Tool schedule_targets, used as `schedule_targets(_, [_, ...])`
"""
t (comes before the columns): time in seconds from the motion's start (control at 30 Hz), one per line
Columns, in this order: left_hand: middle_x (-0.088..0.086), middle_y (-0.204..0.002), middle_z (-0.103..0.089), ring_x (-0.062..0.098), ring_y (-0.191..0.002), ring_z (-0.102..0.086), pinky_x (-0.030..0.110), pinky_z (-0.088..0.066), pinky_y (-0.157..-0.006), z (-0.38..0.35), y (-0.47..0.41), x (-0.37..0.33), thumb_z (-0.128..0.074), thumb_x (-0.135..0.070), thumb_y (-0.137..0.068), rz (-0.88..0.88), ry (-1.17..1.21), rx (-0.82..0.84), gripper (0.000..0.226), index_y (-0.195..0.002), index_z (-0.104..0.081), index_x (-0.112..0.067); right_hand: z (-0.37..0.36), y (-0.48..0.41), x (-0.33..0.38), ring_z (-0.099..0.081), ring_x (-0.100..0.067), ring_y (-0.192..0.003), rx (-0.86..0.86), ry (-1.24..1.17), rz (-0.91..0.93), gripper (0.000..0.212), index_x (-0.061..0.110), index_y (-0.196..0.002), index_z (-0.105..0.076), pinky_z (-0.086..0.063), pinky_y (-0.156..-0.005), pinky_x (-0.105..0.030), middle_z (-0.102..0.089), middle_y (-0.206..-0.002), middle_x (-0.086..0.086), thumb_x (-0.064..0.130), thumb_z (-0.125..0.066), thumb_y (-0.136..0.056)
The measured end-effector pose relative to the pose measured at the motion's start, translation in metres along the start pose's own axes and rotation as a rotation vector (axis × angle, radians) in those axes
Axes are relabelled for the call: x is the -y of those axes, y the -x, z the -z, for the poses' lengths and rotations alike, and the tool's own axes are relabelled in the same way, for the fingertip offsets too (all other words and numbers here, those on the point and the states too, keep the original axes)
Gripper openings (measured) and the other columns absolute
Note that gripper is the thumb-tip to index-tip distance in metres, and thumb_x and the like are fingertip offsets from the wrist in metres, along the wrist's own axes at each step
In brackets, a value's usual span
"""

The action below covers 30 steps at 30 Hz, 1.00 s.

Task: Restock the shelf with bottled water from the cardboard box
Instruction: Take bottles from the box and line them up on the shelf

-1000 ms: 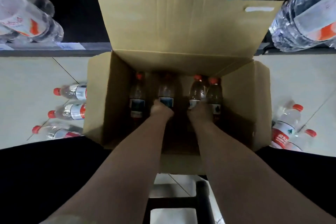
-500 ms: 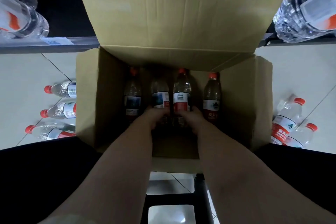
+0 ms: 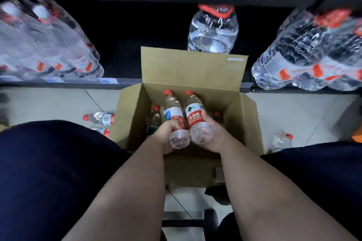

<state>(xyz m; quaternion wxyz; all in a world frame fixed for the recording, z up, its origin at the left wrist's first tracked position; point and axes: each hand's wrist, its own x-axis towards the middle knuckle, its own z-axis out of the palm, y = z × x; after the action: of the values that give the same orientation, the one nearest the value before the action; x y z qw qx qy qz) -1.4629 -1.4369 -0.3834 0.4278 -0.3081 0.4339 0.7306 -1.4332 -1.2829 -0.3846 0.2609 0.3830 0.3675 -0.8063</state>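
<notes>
Head view: the left hand grips the left bottle and the right hand the right bottle, fingers curled round the lower bodies. Both bottles tilt, touching, above the cardboard box. Held near the base, either may pivot, slip, or strike the raised flap

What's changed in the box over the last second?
The left hand gripped one red-capped clear plastic bottle, the right hand the neighbouring bottle, and both lifted them up from the brown cardboard box. The two outer bottles stay standing inside.
</notes>
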Motion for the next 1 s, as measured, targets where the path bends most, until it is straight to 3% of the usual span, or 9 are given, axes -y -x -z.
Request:
schedule_targets(0.07, [0.015,-0.082,-0.068,0.027,-0.070,-0.070,0.036,-0.060,-0.065,-0.012,0.026,-0.003,-0.062,-0.013,-0.086,-0.033,0.082,0.051,0.013,-0.094,-0.058,-0.004,-0.011,0.026,0.007,-0.071,-0.029,-0.085,0.051,-0.025,0.065,0.058,0.003,-0.115,-0.060,-0.052,-0.088,-0.043,-0.072,-0.095,-0.019,0.049,-0.064,-0.080])
schedule_targets(0.13, [0.012,-0.082,-0.069,0.024,-0.074,-0.069,0.038,-0.056,-0.077,-0.023,0.047,-0.006,-0.071,-0.024,-0.083,-0.112,0.095,0.098,0.022,-0.092,-0.058,-0.009,-0.024,0.054,0.016,-0.071,-0.031,-0.082,0.066,-0.075,0.142,0.046,0.002,-0.114,-0.059,-0.057,-0.080,-0.041,-0.072,-0.089,-0.022,0.041,-0.060,-0.090])
schedule_targets(0.23, [0.009,-0.080,-0.066,0.020,-0.073,-0.065,0.035,-0.056,-0.076,-0.042,0.082,-0.016,-0.065,-0.011,-0.084,-0.196,0.144,0.223,0.013,-0.090,-0.054,-0.007,-0.038,0.094,0.031,-0.070,-0.029,-0.082,0.097,-0.127,0.253,0.040,0.003,-0.116,-0.057,-0.059,-0.069,-0.037,-0.071,-0.089,-0.021,0.036,-0.055,-0.094])
schedule_targets(0.33, [0.012,-0.079,-0.068,0.020,-0.072,-0.066,0.031,-0.058,-0.073,-0.060,0.120,-0.031,-0.054,-0.012,-0.093,-0.273,0.092,0.304,0.008,-0.088,-0.056,-0.005,-0.046,0.127,0.046,-0.065,-0.032,-0.096,0.145,-0.202,0.382,0.048,0.000,-0.123,-0.052,-0.056,-0.083,-0.045,-0.067,-0.099,-0.021,0.027,-0.064,-0.085])
schedule_targets(0.4, [0.013,-0.082,-0.068,0.022,-0.072,-0.067,0.033,-0.058,-0.072,-0.069,0.138,-0.041,-0.058,-0.015,-0.090,-0.342,0.010,0.331,0.009,-0.093,-0.056,-0.006,-0.052,0.145,0.056,-0.063,-0.030,-0.088,0.187,-0.205,0.464,0.053,0.002,-0.121,-0.051,-0.052,-0.087,-0.047,-0.063,-0.093,-0.019,0.022,-0.069,-0.075])
schedule_targets(0.53, [0.013,-0.090,-0.071,0.026,-0.080,-0.068,0.040,-0.053,-0.079,-0.088,0.171,-0.065,-0.071,-0.021,-0.070,-0.438,-0.110,0.316,0.047,-0.112,-0.058,-0.006,-0.067,0.181,0.072,-0.064,-0.029,-0.093,0.275,-0.083,0.551,0.034,0.006,-0.117,-0.056,-0.052,-0.085,-0.046,-0.068,-0.101,-0.017,0.022,-0.060,-0.087])
schedule_targets(0.67, [0.016,-0.105,-0.070,0.029,-0.090,-0.069,0.046,-0.056,-0.082,-0.105,0.196,-0.087,-0.071,-0.018,-0.074,-0.521,-0.213,0.346,0.058,-0.128,-0.053,-0.006,-0.080,0.205,0.090,-0.064,-0.034,-0.106,0.248,0.026,0.609,0.067,0.008,-0.135,-0.047,-0.054,-0.084,-0.048,-0.060,-0.126,-0.023,0.030,-0.068,-0.075])
schedule_targets(0.87, [0.021,-0.110,-0.067,0.031,-0.087,-0.070,0.043,-0.059,-0.072,-0.136,0.212,-0.121,-0.078,-0.020,-0.075,-0.577,-0.121,0.379,0.066,-0.132,-0.049,-0.004,-0.098,0.217,0.121,-0.070,-0.031,-0.093,0.243,0.096,0.667,0.084,0.006,-0.135,-0.050,-0.058,-0.073,-0.042,-0.065,-0.120,-0.021,0.036,-0.084,-0.065])
schedule_targets(1.0, [0.023,-0.114,-0.063,0.036,-0.094,-0.067,0.050,-0.055,-0.083,-0.150,0.196,-0.149,-0.090,-0.022,-0.056,-0.606,-0.034,0.376,0.095,-0.137,-0.044,0.000,-0.099,0.217,0.154,-0.071,-0.026,-0.077,0.235,0.145,0.640,0.055,0.001,-0.123,-0.058,-0.058,-0.064,-0.037,-0.072,-0.100,-0.017,0.026,-0.067,-0.074])
